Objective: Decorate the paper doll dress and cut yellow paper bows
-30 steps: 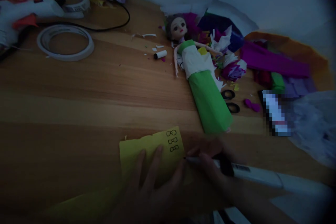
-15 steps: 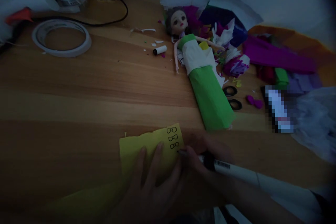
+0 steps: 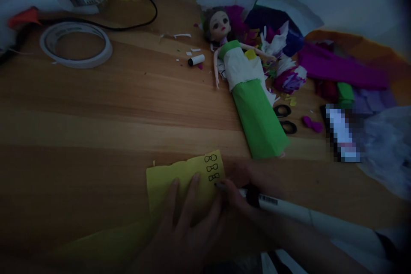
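A piece of yellow paper (image 3: 163, 180) lies at the near part of the wooden table, with a column of three small black bow outlines near its right edge. My left hand (image 3: 189, 222) rests flat on the paper, fingers spread. In my right hand (image 3: 240, 188) is a white marker (image 3: 289, 209), its dark tip touching the paper just below the lowest bow. The marker's cap (image 3: 196, 60) lies apart, farther up the table. Beyond my right hand lies a doll (image 3: 257, 111) on its back in a green and white paper dress.
Black-handled scissors (image 3: 289, 126) lie partly under the doll's dress, near a purple bow (image 3: 312, 124). A phone-like blurred object (image 3: 343, 135) and clear plastic (image 3: 388, 150) are at the right. Tape rolls (image 3: 77, 63) and a black cord (image 3: 150, 17) lie at the left.
The marker tip has shifted slightly left on the paper below the lowest bow. My left hand stays in place.
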A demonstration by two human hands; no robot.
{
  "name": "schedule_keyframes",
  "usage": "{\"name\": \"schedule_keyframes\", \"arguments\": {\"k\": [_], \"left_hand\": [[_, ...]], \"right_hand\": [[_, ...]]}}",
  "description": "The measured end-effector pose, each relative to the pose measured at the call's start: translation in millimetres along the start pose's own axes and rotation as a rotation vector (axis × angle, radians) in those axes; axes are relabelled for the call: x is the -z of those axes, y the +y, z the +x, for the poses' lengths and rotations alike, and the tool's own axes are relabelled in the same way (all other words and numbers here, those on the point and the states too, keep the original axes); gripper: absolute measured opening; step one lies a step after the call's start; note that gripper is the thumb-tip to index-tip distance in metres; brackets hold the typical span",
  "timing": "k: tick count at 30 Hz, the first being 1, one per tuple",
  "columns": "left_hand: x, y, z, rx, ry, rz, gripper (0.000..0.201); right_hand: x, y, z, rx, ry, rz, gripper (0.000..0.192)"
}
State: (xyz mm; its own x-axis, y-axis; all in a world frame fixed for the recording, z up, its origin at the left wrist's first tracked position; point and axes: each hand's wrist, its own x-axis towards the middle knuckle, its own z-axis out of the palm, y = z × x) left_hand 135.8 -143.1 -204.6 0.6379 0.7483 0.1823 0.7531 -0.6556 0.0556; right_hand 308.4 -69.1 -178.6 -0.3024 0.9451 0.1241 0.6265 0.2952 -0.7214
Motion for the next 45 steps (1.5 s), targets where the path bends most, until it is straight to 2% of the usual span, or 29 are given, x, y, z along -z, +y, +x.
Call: {"name": "schedule_keyframes", "arguments": {"k": [3,8,17,23,28,35,45], "left_hand": [[2.6,-1.9,0.8,-0.005,-0.009,-0.016,0.054],[6.5,-6.6,0.8,-0.046,-0.053,-0.009,0.052],[5.7,-8.5,1.6,-0.069,-0.024,0.034,0.051],[5.5,-9.0,2.1,-0.079,-0.006,0.039,0.051],[6.3,-5.3,1.0,-0.02,-0.03,0.004,0.052],[7.5,-5.1,1.3,-0.032,-0.036,0.04,0.056],[6.0,-2.9,0.9,0.002,-0.02,0.025,0.05]], "right_hand": [[0.0,1.9,-1.4,-0.01,-0.022,0.061,0.024],[0.6,-1.5,1.3,0.008,-0.011,0.042,0.027],[3.0,0.1,2.1,0.046,0.018,-0.023,0.026],[3.3,-0.6,1.0,-0.028,0.002,-0.055,0.026],[4.3,-1.0,0.5,-0.012,-0.008,-0.041,0.025],[5.0,-1.9,1.4,-0.009,-0.013,-0.045,0.027],[5.7,-0.3,1.5,-0.008,-0.025,-0.03,0.027]]}}
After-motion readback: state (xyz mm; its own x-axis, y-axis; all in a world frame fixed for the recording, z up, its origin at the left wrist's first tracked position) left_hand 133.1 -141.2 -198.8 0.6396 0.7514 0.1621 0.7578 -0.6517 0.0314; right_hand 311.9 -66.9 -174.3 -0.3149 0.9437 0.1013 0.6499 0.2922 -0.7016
